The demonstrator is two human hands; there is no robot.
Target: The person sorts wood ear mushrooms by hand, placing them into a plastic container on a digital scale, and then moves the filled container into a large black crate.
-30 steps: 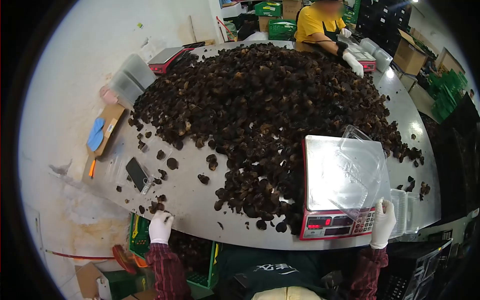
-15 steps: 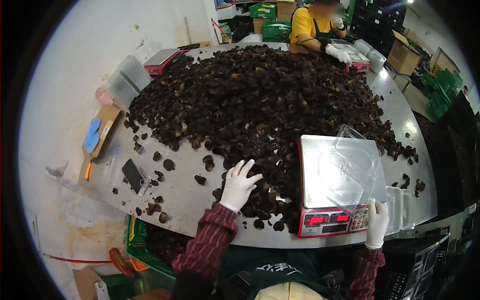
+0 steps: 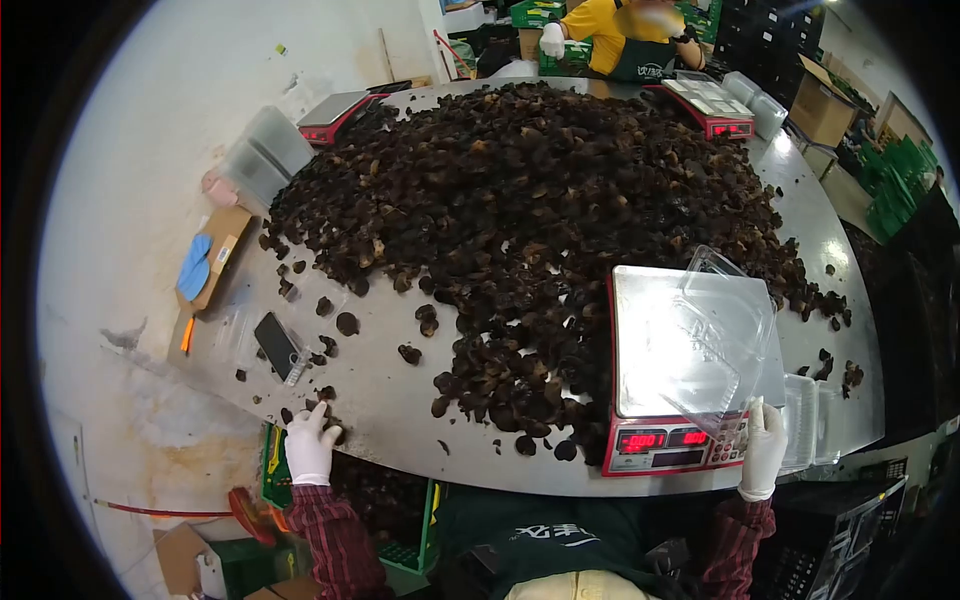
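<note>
My left hand (image 3: 311, 447), in a white glove, is at the table's front left edge with its fingers apart. Its fingertips touch a few loose dark wood ear mushroom pieces (image 3: 326, 393). My right hand (image 3: 764, 452), gloved too, is closed on the near corner of a clear plastic container (image 3: 722, 335). That container lies tilted across the metal plate of a red digital scale (image 3: 640, 340), whose display glows red. The large heap of wood ear mushrooms (image 3: 520, 190) spreads behind and left of the scale.
Stacked clear trays (image 3: 800, 420) stand right of the scale. A phone (image 3: 277, 346) lies at the left, near a cardboard piece (image 3: 222, 255) with a blue item. Below the edge is a green crate (image 3: 430, 525). Across the table a co-worker (image 3: 600, 35) stands by another scale (image 3: 705, 105).
My left hand has moved from the heap's near edge leftward to the table's front left edge. My right hand stays at the container. The co-worker's gloved hand has left the far scale.
</note>
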